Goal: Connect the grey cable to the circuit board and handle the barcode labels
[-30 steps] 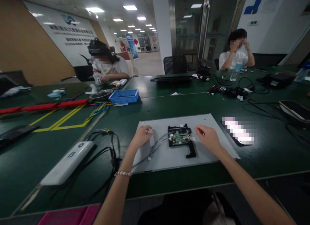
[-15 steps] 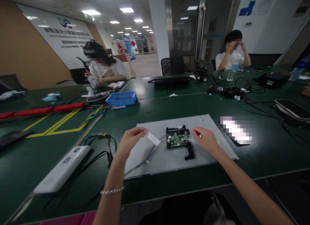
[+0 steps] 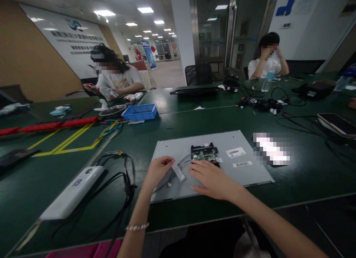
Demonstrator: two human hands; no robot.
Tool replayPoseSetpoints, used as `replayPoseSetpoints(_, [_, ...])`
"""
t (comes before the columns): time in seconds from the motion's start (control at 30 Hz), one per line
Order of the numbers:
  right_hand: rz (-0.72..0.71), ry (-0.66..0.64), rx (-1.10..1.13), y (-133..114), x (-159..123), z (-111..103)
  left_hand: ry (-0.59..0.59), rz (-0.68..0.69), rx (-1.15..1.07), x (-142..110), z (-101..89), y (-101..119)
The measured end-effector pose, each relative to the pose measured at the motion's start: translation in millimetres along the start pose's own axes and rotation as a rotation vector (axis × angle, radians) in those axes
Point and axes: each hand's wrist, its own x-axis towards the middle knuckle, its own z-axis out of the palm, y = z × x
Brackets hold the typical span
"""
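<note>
My left hand [image 3: 159, 172] pinches the upper end of a whitish strip of tape [image 3: 178, 172], which slants down over thin grey cables [image 3: 185, 160]. Fingers stretched out, my right hand [image 3: 213, 179] hovers or rests just right of the tape; whether it touches the cables or the panel is unclear. It covers the lower part of a green circuit board [image 3: 202, 157] in a black bracket [image 3: 205, 147]. All this lies on a flat grey panel [image 3: 250, 176] with two white labels [image 3: 236, 152] on its right side.
A white power bank-like device [image 3: 73, 193] with black cables [image 3: 126, 184] lies left. A blue bin [image 3: 139, 112] stands behind the panel, and a dark flat screen [image 3: 194, 91] farther back. A phone [image 3: 272, 150] lies at right. Two people sit across the table.
My right hand has come left and down from the board's right side, its fingers spreading. My left hand has shifted slightly right and down with the tape. The panel's labels are now uncovered.
</note>
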Motion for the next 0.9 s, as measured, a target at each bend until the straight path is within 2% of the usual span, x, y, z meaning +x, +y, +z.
replayPoseSetpoints(0.1, [-0.059, -0.038, -0.022, -21, 10, 18, 0.013, 0.024, 0.037, 1, 3.4, -6])
replayPoseSetpoints(0.2, [-0.073, -0.03, -0.026, -32, 17, 32, 0.087, 0.037, 0.053, -1, 5.1, -9])
replayPoseSetpoints(0.3, [-0.044, -0.017, -0.025, -34, 18, 40, 0.232, 0.098, 0.101, -9, 4.3, 1])
replayPoseSetpoints(0.4, [-0.025, -0.012, -0.012, -33, 18, 43, 0.342, 0.226, 0.244, -24, 5.6, 20])
replayPoseSetpoints(0.5, [-0.022, -0.003, 0.009, -33, 17, 45, 0.26, 0.272, 0.391, -39, 13.7, 33])
replayPoseSetpoints(0.6, [-0.019, 0.006, 0.023, -33, 15, 48, 0.15, 0.214, 0.51, -47, 24.7, 31])
replayPoseSetpoints(0.73, [-0.012, 0.018, 0.037, -34, 12, 50, 0.17, 0.154, 0.578, -47, 32.1, 22])
replayPoseSetpoints(0.9, [0.025, 0.038, 0.07, -35, 9, 49, 0.186, 0.144, 0.599, -46, 32.1, 25])
